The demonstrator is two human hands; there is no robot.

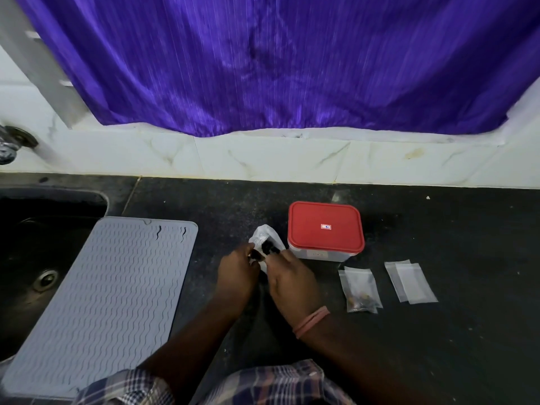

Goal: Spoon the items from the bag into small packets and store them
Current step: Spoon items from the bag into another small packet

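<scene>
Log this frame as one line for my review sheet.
left hand + right hand: grip plastic bag | filled packets beside empty packets | red-lidded container: closed

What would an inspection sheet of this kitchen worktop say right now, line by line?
Surface: dark speckled counter, lying flat.
Job's things: clear plastic bag with dark items, held upright; filled small packets; empty packets; container with red lid shut.
Clutter: grey ribbed mat partly over the sink.
Grippers: left hand and right hand both pinch the bag's mouth; no spoon seen.
Cables: nothing seen.
Surroundings: purple curtain, white marbled tile wall, tap at left edge.
</scene>
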